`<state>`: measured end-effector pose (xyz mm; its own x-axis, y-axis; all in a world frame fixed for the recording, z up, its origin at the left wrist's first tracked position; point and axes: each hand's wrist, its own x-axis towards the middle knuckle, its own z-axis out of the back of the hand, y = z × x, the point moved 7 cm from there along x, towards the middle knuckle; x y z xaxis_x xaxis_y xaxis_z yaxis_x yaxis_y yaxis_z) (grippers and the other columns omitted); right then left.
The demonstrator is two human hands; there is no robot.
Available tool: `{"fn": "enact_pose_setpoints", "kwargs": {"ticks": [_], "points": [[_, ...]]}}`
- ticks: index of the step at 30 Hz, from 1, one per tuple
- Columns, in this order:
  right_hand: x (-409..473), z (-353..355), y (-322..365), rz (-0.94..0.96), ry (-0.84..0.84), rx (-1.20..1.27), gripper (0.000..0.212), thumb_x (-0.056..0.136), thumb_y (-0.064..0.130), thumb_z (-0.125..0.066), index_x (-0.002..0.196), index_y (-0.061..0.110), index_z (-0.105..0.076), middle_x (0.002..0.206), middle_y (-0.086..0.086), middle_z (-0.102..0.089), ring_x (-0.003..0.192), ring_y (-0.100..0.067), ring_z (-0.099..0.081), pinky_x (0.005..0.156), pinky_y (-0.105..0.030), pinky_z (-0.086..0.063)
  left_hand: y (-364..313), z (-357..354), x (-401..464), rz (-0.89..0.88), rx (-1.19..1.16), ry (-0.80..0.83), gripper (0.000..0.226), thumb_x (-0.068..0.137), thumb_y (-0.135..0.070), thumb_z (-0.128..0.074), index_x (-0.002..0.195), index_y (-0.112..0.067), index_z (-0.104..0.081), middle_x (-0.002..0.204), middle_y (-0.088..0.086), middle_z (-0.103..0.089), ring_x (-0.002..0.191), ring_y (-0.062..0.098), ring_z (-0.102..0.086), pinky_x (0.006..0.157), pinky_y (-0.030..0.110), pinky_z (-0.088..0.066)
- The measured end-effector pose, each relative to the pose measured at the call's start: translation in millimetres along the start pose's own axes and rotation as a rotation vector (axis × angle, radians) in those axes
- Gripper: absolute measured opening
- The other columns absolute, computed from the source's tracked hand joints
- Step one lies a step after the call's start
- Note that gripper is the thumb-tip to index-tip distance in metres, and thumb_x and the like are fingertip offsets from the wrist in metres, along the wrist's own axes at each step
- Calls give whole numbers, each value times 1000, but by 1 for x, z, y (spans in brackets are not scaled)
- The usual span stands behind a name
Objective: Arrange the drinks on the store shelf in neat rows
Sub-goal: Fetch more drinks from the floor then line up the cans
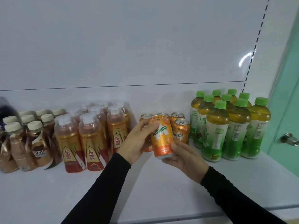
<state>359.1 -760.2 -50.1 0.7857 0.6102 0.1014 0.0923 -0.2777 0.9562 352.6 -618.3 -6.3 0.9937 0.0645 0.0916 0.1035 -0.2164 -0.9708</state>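
Observation:
An orange Mirinda can (161, 136) is held tilted above the white shelf (80, 188), in front of several more orange cans (182, 130) standing at the back. My left hand (135, 141) grips its upper left side with the thumb across the top. My right hand (186, 157) cups the can's bottom and right side from below. Both arms wear black sleeves.
Green-capped tea bottles (216, 131) stand in rows on the right. Gold-and-red energy drink bottles (92, 136) and brown coffee bottles (30, 143) stand on the left. A green door with a metal knob (289, 139) is at the far right.

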Motion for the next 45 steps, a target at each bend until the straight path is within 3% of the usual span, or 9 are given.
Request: {"fn": "enact_pose_setpoints", "kwargs": {"ticks": [8, 12, 17, 22, 28, 34, 38, 41, 45], "points": [[1, 0, -4, -27, -16, -225, 93, 46, 74, -81, 122, 28, -58, 118, 4, -71, 111, -19, -67, 93, -36, -56, 6, 6, -4, -36, 124, -51, 54, 74, -35, -80, 123, -16, -64, 109, 9, -75, 92, 25, -74, 76, 38, -57], [-1, -1, 7, 90, -124, -570, 58, 68, 70, -72, 116, 43, -56, 118, 15, -66, 108, -8, -64, 88, -24, -55, 5, 9, -1, -45, 134, -144, 43, 78, -32, -80, 115, -14, -68, 103, 7, -77, 89, 23, -75, 74, 36, -59], [1, 11, 5, 73, -193, -275, 72, 59, 47, -85, 122, 22, -58, 114, 0, -72, 103, -16, -69, 85, -30, -57, 4, 8, 0, -62, 115, -157, 39, 84, -34, -76, 116, -13, -67, 105, 8, -75, 91, 20, -74, 74, 33, -58], [1, 6, 4, -30, -137, 74, 46, 77, 31, -64, 118, 10, -59, 112, -16, -72, 102, -31, -70, 85, -37, -59, 7, 4, -2, 10, -7, -87, 52, 78, -41, -72, 122, -15, -61, 104, 7, -75, 91, 21, -72, 80, 38, -57], [0, 3, 5, -30, -116, -84, 39, 87, 47, -64, 114, 20, -60, 109, -8, -74, 103, -26, -70, 92, -38, -56, 11, 8, -2, 13, -4, -112, 41, 88, -31, -71, 124, -14, -60, 107, 9, -75, 92, 24, -74, 76, 38, -60], [0, 2, 13, 84, -170, -490, 70, 56, 74, -67, 117, 40, -57, 118, 12, -66, 106, -8, -65, 96, -37, -55, 9, 12, -3, -49, 53, -222, 65, 72, -37, -82, 128, -17, -56, 114, 9, -71, 94, 24, -74, 85, 50, -60], [2, 9, 10, 85, -201, -295, 69, 67, 54, -82, 125, 26, -57, 118, 1, -69, 105, -16, -68, 89, -35, -57, 5, 7, -5, -99, 74, -209, 57, 76, -38, -79, 126, -17, -58, 112, 7, -71, 94, 21, -74, 84, 42, -61], [0, 7, 9, 53, -159, -42, 48, 75, 33, -68, 121, 21, -58, 112, -5, -72, 100, -23, -71, 80, -32, -59, 6, 8, -5, -90, 80, -173, 56, 75, -47, -74, 122, -20, -61, 114, 8, -71, 99, 21, -73, 87, 40, -60], [-1, 4, 5, -20, -121, 71, 45, 77, 32, -62, 120, 19, -58, 113, -14, -72, 101, -32, -71, 81, -36, -60, 12, 5, -4, -13, 37, -102, 53, 81, -45, -71, 126, -20, -59, 109, 7, -74, 99, 26, -73, 85, 43, -60]]}}
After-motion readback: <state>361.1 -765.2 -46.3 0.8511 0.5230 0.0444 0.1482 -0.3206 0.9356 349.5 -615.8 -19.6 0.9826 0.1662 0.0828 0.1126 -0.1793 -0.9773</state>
